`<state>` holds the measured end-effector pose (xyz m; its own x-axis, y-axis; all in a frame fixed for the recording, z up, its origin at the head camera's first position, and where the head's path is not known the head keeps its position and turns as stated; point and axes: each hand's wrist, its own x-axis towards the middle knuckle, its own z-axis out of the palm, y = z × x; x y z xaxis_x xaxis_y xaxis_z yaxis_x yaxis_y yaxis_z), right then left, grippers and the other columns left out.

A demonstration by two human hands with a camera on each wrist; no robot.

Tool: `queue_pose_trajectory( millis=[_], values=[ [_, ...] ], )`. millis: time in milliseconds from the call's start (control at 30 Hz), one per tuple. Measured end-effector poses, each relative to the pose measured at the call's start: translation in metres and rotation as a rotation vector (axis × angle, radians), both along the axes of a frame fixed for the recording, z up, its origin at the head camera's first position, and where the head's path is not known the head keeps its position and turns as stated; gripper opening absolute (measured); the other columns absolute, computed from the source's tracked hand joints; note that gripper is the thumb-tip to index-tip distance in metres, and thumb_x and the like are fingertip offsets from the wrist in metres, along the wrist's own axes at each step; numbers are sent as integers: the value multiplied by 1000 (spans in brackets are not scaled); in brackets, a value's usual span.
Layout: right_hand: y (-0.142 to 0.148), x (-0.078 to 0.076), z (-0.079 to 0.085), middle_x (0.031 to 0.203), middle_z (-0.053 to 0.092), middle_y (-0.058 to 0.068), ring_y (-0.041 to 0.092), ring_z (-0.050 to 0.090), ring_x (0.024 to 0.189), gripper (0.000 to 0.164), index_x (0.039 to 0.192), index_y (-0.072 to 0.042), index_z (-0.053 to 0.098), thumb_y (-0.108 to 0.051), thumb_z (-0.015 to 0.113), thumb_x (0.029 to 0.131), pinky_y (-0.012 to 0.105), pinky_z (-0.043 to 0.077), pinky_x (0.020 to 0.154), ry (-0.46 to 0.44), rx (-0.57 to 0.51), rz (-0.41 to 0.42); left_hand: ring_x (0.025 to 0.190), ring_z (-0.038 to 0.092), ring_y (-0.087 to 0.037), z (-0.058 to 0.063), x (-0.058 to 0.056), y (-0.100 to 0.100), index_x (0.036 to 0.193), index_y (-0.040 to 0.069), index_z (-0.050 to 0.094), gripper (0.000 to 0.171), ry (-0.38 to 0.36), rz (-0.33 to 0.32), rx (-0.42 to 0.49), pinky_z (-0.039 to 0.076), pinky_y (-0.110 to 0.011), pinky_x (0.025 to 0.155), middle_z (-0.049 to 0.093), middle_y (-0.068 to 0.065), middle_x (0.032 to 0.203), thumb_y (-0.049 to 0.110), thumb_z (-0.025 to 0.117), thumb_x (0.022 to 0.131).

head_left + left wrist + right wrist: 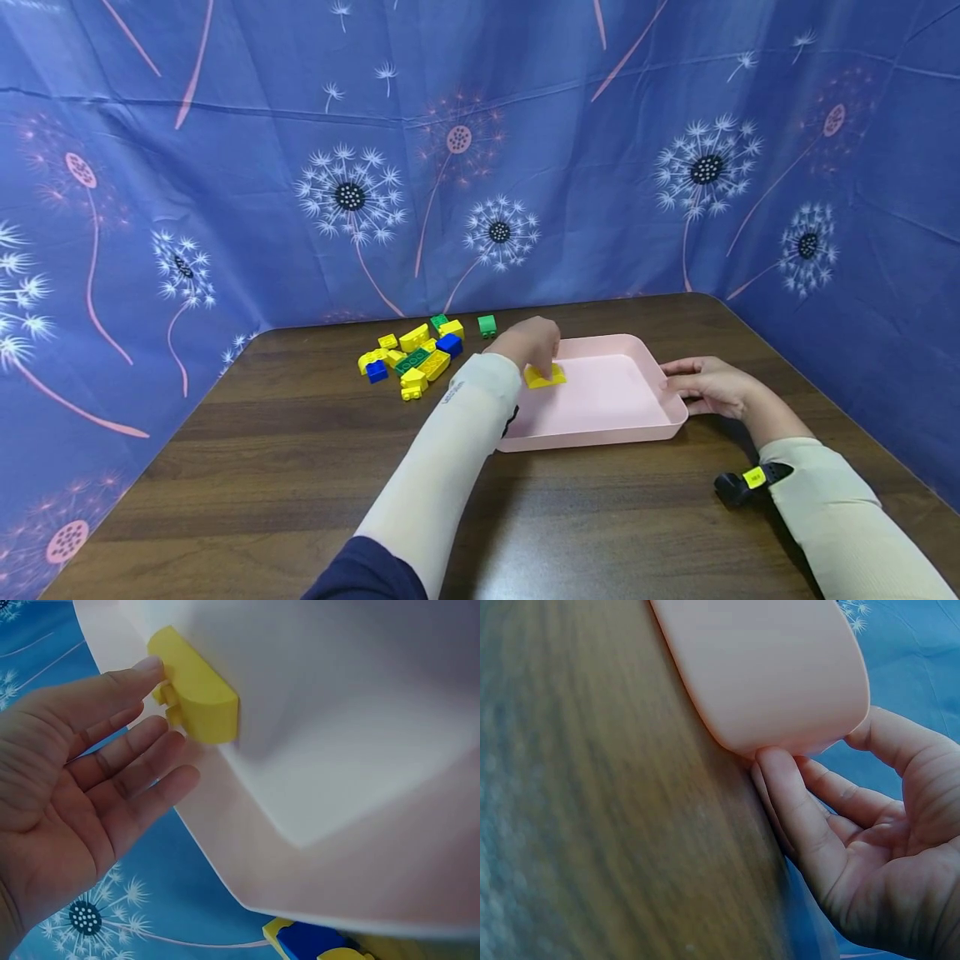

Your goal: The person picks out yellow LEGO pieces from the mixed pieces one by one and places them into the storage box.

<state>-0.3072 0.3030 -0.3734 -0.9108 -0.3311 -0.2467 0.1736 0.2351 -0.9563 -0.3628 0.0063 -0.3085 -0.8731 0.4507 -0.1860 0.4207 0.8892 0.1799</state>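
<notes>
Inside the pink tray (600, 396), my left hand (532, 342) pinches a yellow toy block (547, 380) near the tray's left side. The left wrist view shows the block (199, 690) with a curved side and small studs, my thumb against its edge and the other fingers loosely bent below. My right hand (708, 387) grips the tray's right end, seen from outside in the right wrist view, where fingers and thumb (784, 780) meet the pink wall (772, 682). The left forearm hides the tray's left end.
Left of the tray lies a loose pile of yellow, blue and green toy blocks (412, 358). A separate green block (487, 325) sits behind my left hand. The brown wooden table (247, 467) meets a blue dandelion-print cloth (570, 167) at the back and sides.
</notes>
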Motion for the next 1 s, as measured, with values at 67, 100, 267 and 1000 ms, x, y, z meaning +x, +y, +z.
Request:
queue_pose_trajectory(
  millis=[67,100,267,1000],
  values=[
    [0,0,0,104,64,4,15,64,91,69,143,17,26,-9,63,92,42,56,80,0,1,-1,79,57,-15,2,0,-2,89,15,66,27,5,-11,0,49,-26,69,63,4,86,19,87,73],
    [0,0,-1,104,64,4,15,64,91,69,143,17,26,-10,63,92,42,56,80,2,5,0,79,57,-15,3,-1,-3,91,15,66,28,4,-12,5,49,-26,69,63,4,86,19,87,73],
    [-1,-1,0,104,64,4,15,64,89,70,143,17,25,-10,63,92,42,56,80,7,11,5,81,58,-17,8,-1,-12,100,12,69,36,-36,-19,50,50,-27,70,63,3,89,21,88,72],
    [3,0,-3,101,65,2,14,64,88,68,142,18,23,-10,61,93,39,57,77,5,-8,28,106,56,-17,29,25,-48,121,11,67,56,31,-268,-30,48,-28,89,64,-6,120,29,87,72]
  ],
)
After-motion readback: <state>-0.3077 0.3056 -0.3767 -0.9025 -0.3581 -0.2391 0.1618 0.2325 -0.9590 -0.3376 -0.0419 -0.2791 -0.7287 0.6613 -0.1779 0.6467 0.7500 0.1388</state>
